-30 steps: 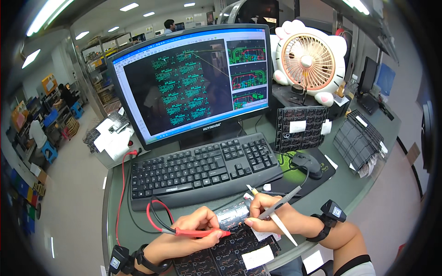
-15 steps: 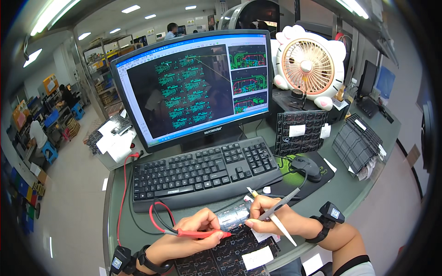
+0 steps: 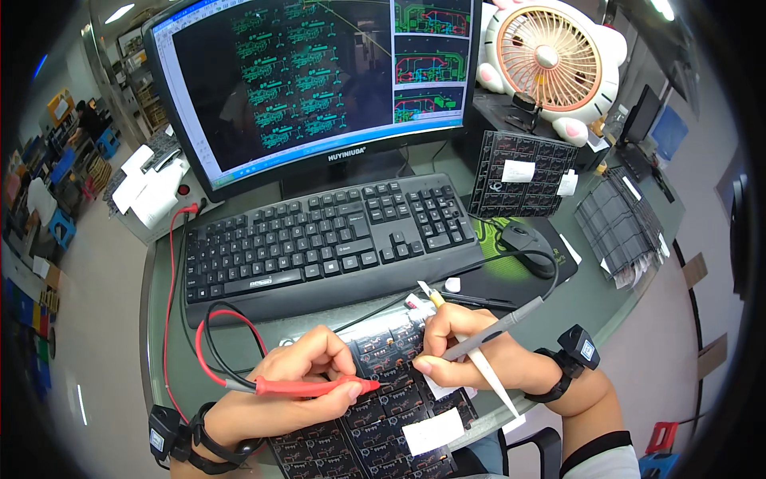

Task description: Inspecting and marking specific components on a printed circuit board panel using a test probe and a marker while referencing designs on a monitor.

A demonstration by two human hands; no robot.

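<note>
A black panel of circuit boards [image 3: 363, 435] lies at the table's near edge, under both hands. My left hand [image 3: 291, 367] is closed on a red test probe [image 3: 311, 388], whose thin tip lies at the panel's surface; whether it touches, I cannot tell. Opposite it, my right hand [image 3: 511, 371] pinches a grey pen-shaped probe [image 3: 495, 326] with a black cable. Its tip is hidden by the fingers. Also tucked in that hand is a slim white tool [image 3: 496, 383] with a yellow collar and a blade-like end pointing away. A white paper label [image 3: 433, 431] sits on the panel.
Beyond the hands stand a black keyboard [image 3: 319, 239] and a monitor [image 3: 319, 148] showing board layouts. A mouse [image 3: 527, 243] rests on its mat at right, below an upright panel [image 3: 523, 195]. More stacked panels [image 3: 618, 223] and a fan [image 3: 550, 60] stand further right.
My view has tipped downward and the scene has shifted up. Bright glare between the hands has gone from the panel there, showing its boards. Both hands keep their tools.
</note>
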